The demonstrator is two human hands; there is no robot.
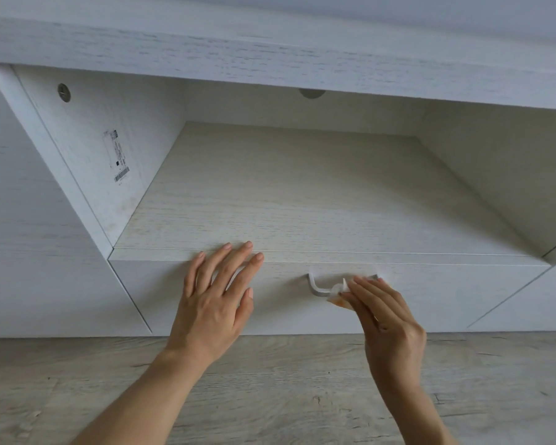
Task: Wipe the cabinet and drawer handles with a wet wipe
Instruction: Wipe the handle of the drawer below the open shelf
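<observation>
1. The drawer front (302, 303) under my left hand (211, 303) is pale, matt wood-grain laminate.
2. Its handle (318, 285) looks like brushed, dull silver metal.
3. The wet wipe (339, 292) in my right-hand fingers (366, 293) is thin, crumpled white cloth, stained orange-brown.
4. The floor (302, 396) is grey, weathered-looking wood plank, matt.
5. A paper label (118, 155) sticks to the side panel.

White wet wipe (340, 292) crumpled against pale handle (318, 285) on closed drawer (430, 293)

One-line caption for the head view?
Right hand rubs wet wipe on drawer handle; left hand braces drawer front.
</observation>
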